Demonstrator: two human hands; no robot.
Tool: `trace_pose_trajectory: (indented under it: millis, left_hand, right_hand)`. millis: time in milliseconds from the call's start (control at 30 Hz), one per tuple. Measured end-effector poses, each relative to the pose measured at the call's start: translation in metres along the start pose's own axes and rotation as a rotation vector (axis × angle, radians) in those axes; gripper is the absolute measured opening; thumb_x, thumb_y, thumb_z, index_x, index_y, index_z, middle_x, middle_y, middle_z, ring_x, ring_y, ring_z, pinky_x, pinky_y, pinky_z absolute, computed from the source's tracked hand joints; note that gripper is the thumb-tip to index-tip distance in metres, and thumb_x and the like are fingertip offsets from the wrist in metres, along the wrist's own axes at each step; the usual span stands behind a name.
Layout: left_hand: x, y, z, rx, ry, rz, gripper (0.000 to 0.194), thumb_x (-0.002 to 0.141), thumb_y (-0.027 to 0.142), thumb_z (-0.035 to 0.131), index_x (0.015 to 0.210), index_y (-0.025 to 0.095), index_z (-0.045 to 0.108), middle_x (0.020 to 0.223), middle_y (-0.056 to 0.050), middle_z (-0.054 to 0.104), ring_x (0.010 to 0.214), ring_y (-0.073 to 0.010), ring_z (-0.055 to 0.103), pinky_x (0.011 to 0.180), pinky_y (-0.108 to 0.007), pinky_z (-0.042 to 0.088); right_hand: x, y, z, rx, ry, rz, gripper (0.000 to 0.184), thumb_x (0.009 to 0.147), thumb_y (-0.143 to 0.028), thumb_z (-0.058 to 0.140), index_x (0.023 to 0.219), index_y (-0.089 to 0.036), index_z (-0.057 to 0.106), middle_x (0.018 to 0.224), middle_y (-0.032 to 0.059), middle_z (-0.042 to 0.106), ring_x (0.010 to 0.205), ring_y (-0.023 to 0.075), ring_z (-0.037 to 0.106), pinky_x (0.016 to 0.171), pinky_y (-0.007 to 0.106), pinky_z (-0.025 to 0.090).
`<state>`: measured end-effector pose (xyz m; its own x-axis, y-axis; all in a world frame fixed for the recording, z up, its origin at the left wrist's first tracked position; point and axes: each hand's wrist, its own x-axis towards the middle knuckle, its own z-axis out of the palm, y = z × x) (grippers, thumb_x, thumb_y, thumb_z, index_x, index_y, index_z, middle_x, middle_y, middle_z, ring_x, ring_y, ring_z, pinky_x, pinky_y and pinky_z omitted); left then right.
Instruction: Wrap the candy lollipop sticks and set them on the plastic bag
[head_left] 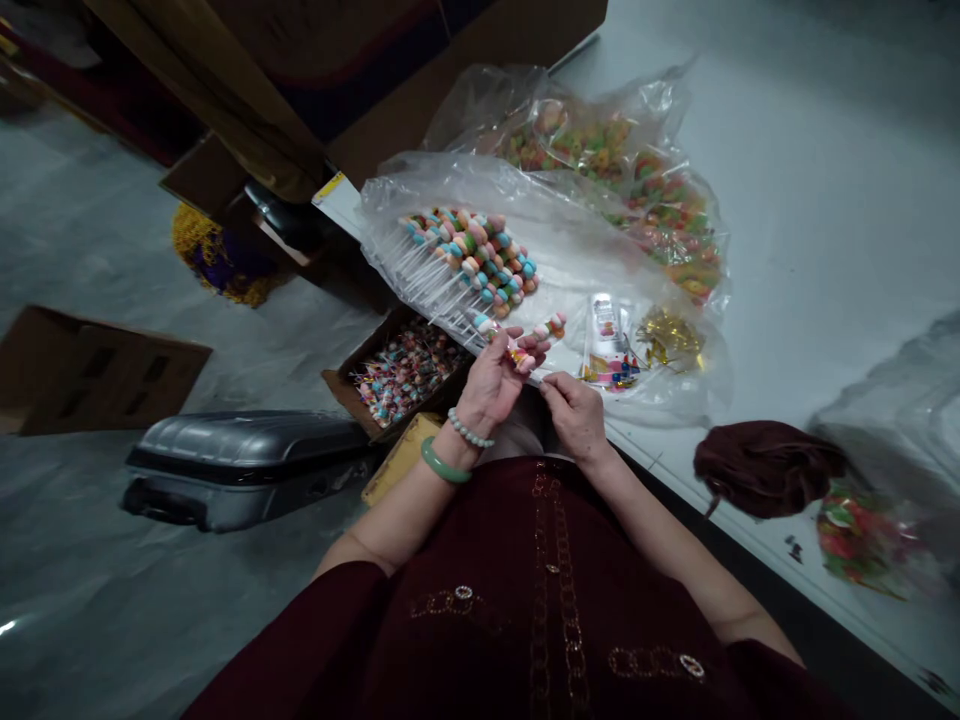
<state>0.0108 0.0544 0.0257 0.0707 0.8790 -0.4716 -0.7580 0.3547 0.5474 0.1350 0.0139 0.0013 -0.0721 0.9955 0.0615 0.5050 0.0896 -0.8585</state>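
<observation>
L hand (pixel 495 385): fingers curled round shiny pink-and-gold film-wrapped candy (pixel 520 357); hold light, avoid crushing. R hand (pixel 576 412): thumb/index pressed tog.; pinched item, if any, can't tell.

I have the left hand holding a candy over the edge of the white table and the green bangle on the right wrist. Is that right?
One slip: the head view shows the green bangle on the left wrist. The left hand does hold a candy there.
</observation>
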Motion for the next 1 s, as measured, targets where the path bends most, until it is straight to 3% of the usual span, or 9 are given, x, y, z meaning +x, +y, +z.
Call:
trace_pose_trajectory:
  millis: [67,133,267,367,500,633,700,833,1000]
  left_hand:
    - [0.001,0.001,0.0,0.005,-0.014,0.016,0.02,0.09,0.036,0.061,0.088,0.016,0.06,0.076,-0.003,0.067,0.078,-0.015,0.068,0.088,-0.033,0.052]
    - [0.0,-0.002,0.003,0.009,-0.011,0.033,0.018,0.09,0.033,0.061,0.085,0.016,0.061,0.063,0.001,0.06,0.073,-0.0126,0.067,0.086,-0.03,0.052]
    - [-0.003,-0.005,0.005,-0.029,0.035,-0.013,0.023,0.089,0.037,0.063,0.082,0.016,0.061,0.052,0.005,0.048,0.068,-0.0131,0.065,0.082,-0.029,0.053]
    - [-0.001,0.007,0.0,-0.043,0.002,-0.119,0.026,0.088,0.041,0.063,0.083,0.015,0.061,0.062,0.001,0.058,0.072,-0.0153,0.066,0.081,-0.033,0.054]
    - [0.01,0.031,-0.009,-0.061,0.129,-0.085,0.02,0.09,0.035,0.06,0.082,0.016,0.06,0.08,-0.004,0.068,0.076,-0.0167,0.067,0.078,-0.035,0.055]
    - [0.018,0.042,-0.009,-0.138,0.184,-0.071,0.012,0.089,0.017,0.059,0.076,0.015,0.059,0.062,0.002,0.058,0.061,-0.0102,0.061,0.073,-0.029,0.053]
    - [0.019,0.042,-0.008,-0.182,0.143,-0.06,0.014,0.089,0.015,0.056,0.076,0.015,0.06,0.057,0.005,0.053,0.052,-0.0069,0.053,0.067,-0.026,0.051]
    - [0.017,0.036,-0.007,-0.219,0.064,-0.05,0.022,0.093,0.024,0.049,0.082,0.015,0.065,0.057,0.004,0.053,0.047,-0.0064,0.045,0.062,-0.026,0.048]
    - [0.013,0.024,-0.002,-0.105,0.094,-0.083,0.012,0.088,0.026,0.06,0.083,0.016,0.064,0.059,0.004,0.053,0.05,-0.0066,0.049,0.058,-0.023,0.045]
  right_hand:
    - [-0.002,-0.003,0.001,-0.049,0.042,-0.007,0.02,0.089,-0.032,0.049,0.077,-0.022,0.063,0.07,0.0026,0.062,0.066,0.0165,0.055,0.065,0.028,0.037]
    - [0.002,-0.009,0.006,0.073,0.041,0.068,0.017,0.086,-0.032,0.052,0.075,-0.022,0.061,0.065,0.0015,0.058,0.061,0.0153,0.051,0.061,0.027,0.036]
    - [0.016,-0.014,0.012,0.767,-0.232,0.458,0.016,0.078,-0.037,0.059,0.074,-0.022,0.055,0.049,-0.008,0.037,0.04,0.0087,0.026,0.042,0.023,0.023]
    - [0.019,-0.011,0.011,1.035,-0.368,0.609,0.022,0.072,-0.04,0.067,0.077,-0.021,0.057,0.046,-0.0119,0.031,0.037,0.006,0.015,0.038,0.022,0.013]
    - [0.012,-0.004,0.014,0.779,-0.198,0.42,0.018,0.073,-0.037,0.068,0.075,-0.019,0.064,0.053,-0.0075,0.043,0.044,0.0067,0.031,0.043,0.021,0.023]
    - [0.006,-0.003,0.018,0.404,-0.027,0.225,0.024,0.08,-0.031,0.061,0.1,-0.024,0.07,0.056,-0.0067,0.051,0.053,0.0122,0.046,0.056,0.025,0.041]
    - [0.003,-0.007,0.018,0.315,-0.014,0.151,0.032,0.084,-0.031,0.057,0.113,-0.026,0.069,0.063,-0.0041,0.061,0.061,0.0154,0.056,0.064,0.028,0.047]
    - [-0.008,-0.012,0.016,0.142,-0.037,-0.033,0.037,0.089,-0.027,0.05,0.12,-0.027,0.069,0.104,0.0049,0.074,0.092,0.022,0.068,0.084,0.034,0.051]
    - [-0.008,-0.006,0.019,0.06,-0.069,0.017,0.038,0.09,-0.024,0.05,0.122,-0.031,0.069,0.104,0.0028,0.076,0.09,0.0226,0.069,0.084,0.034,0.051]
